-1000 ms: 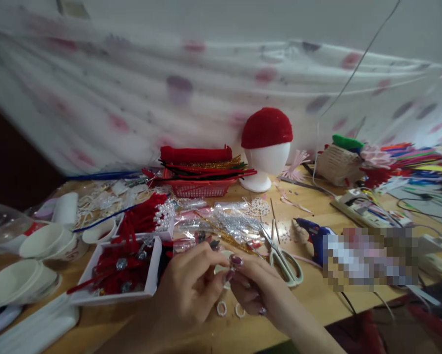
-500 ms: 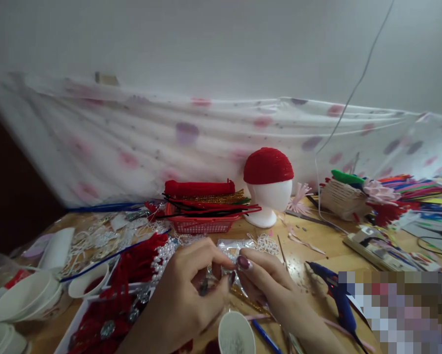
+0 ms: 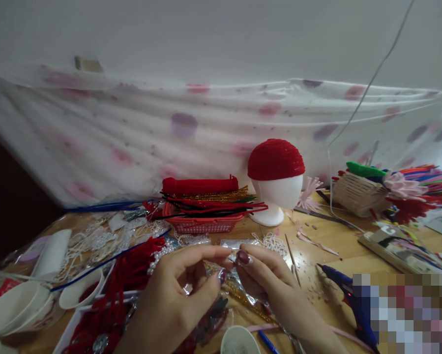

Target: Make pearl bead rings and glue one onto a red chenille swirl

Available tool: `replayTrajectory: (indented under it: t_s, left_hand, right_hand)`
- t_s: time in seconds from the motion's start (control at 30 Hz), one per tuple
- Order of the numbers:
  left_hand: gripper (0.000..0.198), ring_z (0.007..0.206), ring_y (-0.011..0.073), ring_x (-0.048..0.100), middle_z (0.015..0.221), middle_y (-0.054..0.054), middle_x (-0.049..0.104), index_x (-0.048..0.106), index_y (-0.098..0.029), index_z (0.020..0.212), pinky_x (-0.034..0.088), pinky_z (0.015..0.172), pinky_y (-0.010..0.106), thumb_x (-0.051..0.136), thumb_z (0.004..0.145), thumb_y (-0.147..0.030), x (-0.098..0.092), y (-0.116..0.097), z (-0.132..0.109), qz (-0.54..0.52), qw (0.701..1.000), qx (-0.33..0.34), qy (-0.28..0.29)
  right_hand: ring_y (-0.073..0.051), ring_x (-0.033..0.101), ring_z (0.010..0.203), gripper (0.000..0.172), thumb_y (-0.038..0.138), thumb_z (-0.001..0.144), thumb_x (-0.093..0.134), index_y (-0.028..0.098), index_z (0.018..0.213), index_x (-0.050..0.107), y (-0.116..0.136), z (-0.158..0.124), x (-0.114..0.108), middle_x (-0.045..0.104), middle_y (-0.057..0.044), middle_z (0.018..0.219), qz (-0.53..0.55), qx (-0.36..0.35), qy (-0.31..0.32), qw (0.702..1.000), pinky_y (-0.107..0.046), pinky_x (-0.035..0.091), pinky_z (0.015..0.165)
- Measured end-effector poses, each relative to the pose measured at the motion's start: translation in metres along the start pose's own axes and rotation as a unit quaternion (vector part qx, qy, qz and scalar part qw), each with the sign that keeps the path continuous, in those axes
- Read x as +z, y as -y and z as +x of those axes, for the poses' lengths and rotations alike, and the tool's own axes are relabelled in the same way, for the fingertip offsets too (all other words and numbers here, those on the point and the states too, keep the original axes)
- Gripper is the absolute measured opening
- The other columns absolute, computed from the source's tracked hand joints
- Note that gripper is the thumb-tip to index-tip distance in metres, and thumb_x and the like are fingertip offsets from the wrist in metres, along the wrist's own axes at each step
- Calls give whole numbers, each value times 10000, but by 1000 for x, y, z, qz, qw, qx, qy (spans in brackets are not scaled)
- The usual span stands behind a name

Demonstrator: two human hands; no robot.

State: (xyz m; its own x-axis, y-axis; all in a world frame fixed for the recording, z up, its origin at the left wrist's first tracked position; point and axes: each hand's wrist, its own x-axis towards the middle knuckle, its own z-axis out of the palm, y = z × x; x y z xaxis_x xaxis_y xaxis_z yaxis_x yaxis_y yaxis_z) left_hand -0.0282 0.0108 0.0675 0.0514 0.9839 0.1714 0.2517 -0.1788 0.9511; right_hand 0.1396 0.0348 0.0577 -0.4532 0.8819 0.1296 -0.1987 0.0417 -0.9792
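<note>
My left hand (image 3: 182, 292) is raised over the near table, its thumb and index finger apart and the index tip reaching to my right fingertips. My right hand (image 3: 276, 280) pinches with thumb against index finger. A tiny, pale, shiny bit shows there, too small to name. Beneath the hands stands a white cup (image 3: 239, 340) with a blue pen (image 3: 268, 341) beside it. Gold glittery stems (image 3: 248, 306) and clear plastic wrapping lie under my fingers. Left of my left hand, a white box (image 3: 71, 324) holds red fuzzy pieces with sparkling gems.
A white foam head (image 3: 276, 196) wearing a red cap (image 3: 276, 160) stands at the back beside a red basket (image 3: 204, 225) of fuzzy stems. A blue glue gun (image 3: 348, 295) lies right, near a power strip (image 3: 386, 253). Paper cups (image 3: 16, 307) and bead strings crowd the left.
My left thumb has moved down and away from the index finger, widening the gap. My right hand keeps its pinch. The view has shifted slightly.
</note>
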Motion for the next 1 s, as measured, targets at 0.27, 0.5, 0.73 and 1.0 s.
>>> replayTrajectory:
  t_s: [0.27,0.5,0.73,1.0]
  left_hand:
    - [200,686,179,686,790,44,758,772,-239,886,557,608,263,616,822,-347,0,11,6,-25,998,18,54]
    - [279,547,132,583,644,28,677,710,-199,786,419,450,205,659,816,-472,-7,7,6,-125,975,-89,163]
    - [131,575,125,563,644,-13,641,717,-229,767,442,529,221,699,799,-355,-4,6,11,7,998,65,22]
    - [162,677,122,625,805,-10,695,703,-247,876,498,624,216,559,870,-174,2,3,7,121,965,227,-58]
  right_hand:
    - [-77,214,486,472,508,965,493,210,625,358,1,-3,-2,286,73,561,-69,-63,-13,996,-236,185,438]
    - [-97,262,531,445,479,1000,411,218,649,330,-3,-4,-6,307,54,599,-185,-98,-38,977,-254,224,480]
    - [-85,236,504,477,511,985,434,214,628,326,-5,0,-11,286,66,573,-166,-82,-24,982,-252,207,482]
    - [-87,257,529,460,503,989,420,208,643,352,-2,1,-10,300,59,593,-191,-84,6,978,-247,215,489]
